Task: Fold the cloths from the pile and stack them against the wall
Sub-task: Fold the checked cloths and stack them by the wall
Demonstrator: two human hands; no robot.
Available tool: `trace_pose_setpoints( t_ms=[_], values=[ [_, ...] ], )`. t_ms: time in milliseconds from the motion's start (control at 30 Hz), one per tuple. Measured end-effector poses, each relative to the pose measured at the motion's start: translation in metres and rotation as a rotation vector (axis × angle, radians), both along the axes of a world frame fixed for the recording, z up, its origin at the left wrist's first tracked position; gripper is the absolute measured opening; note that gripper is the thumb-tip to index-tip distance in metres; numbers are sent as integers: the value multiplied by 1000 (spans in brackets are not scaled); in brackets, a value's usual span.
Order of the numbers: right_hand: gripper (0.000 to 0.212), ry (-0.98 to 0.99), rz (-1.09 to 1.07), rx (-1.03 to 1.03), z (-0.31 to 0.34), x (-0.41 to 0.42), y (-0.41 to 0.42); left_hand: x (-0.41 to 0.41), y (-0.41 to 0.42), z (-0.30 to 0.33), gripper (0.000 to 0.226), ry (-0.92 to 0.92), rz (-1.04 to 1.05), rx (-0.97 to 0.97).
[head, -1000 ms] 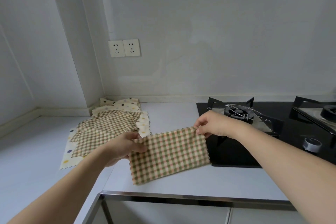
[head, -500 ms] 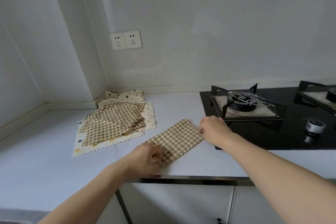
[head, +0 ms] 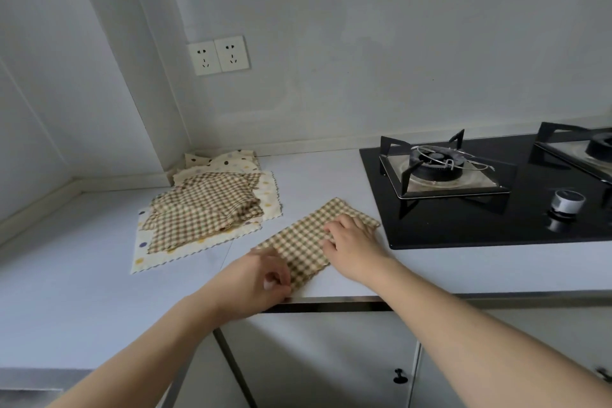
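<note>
At the far left of the bench [head: 82, 291], tucked into the corner where the wall [head: 364, 43] steps out, lies the pile [head: 205, 209] of unfolded cloths: by the patterns showing I count at least two polka-dot cloths and two or more checked ones overlapping on top, though the exact number cannot be told from the layers. Just right of the pile, near the front edge, the checked cloth [head: 304, 238] lies flat on the bench as a long strip set on a slant, apparently folded once already. The left hand [head: 261, 278] pinches its near left corner between curled fingers and thumb, while the right hand [head: 351, 242] rests on the middle of the strip with fingers spread flat, pressing it down and gripping nothing. The step in hand looks like the second fold of this one cloth: the next move likely calls for the left hand to carry its corner over toward the far right end while the right hand holds the crease, then smooth it and set it against the wall, where no folded stack can be seen yet. Further right sits the stove [head: 496, 215] with two burners and one knob in view; on the wall above the pile are two sockets [head: 218, 56].
</note>
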State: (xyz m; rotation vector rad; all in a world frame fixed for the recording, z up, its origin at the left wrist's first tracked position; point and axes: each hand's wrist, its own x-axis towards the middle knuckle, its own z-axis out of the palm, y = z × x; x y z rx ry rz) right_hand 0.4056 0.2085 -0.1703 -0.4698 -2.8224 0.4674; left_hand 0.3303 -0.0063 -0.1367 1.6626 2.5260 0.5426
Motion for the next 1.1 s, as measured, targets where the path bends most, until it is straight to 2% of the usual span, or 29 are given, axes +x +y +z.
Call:
trace_pose_setpoints(
  t_ms=[200, 333, 500, 600, 633, 700, 767, 833, 900, 1033, 1100],
  values=[
    [34, 25, -39, 16, -2, -2, -3, 2, 2, -8, 8, 134, -39, 48],
    [43, -4, -39, 54, -3, -2, -3, 5, 0, -9, 11, 81, -80, 149],
    [49, -16, -30, 53, 1, -2, -3, 8, 0, -16, 17, 48, -84, 106],
    [50, -36, -20, 44, 3, -1, -4, 7, 3, -7, 16, -225, 52, 224],
    [49, -53, -18, 29, 5, -1, -3, 5, 5, -7, 16, -245, 127, 286],
    [49, -115, -9, -7, 13, -2, -2, -3, 11, -11, 21, -143, 256, 345],
    [48, -181, -13, -24, 24, -7, -2, -6, 15, -16, 21, -69, 289, 310],
    [49, -198, -48, -13, 34, -16, -1, -6, 16, -23, 14, -8, 241, 209],
    [55, -187, -109, 36, 37, -32, 1, -4, 13, -29, 18, 39, 190, 125],
    [51, -224, -189, 243, 26, -58, 5, 4, 10, -29, 28, -58, 216, 107],
    [42, -158, -135, 225, 13, -63, 6, 6, 12, -28, 33, -76, 235, 81]
  ],
)
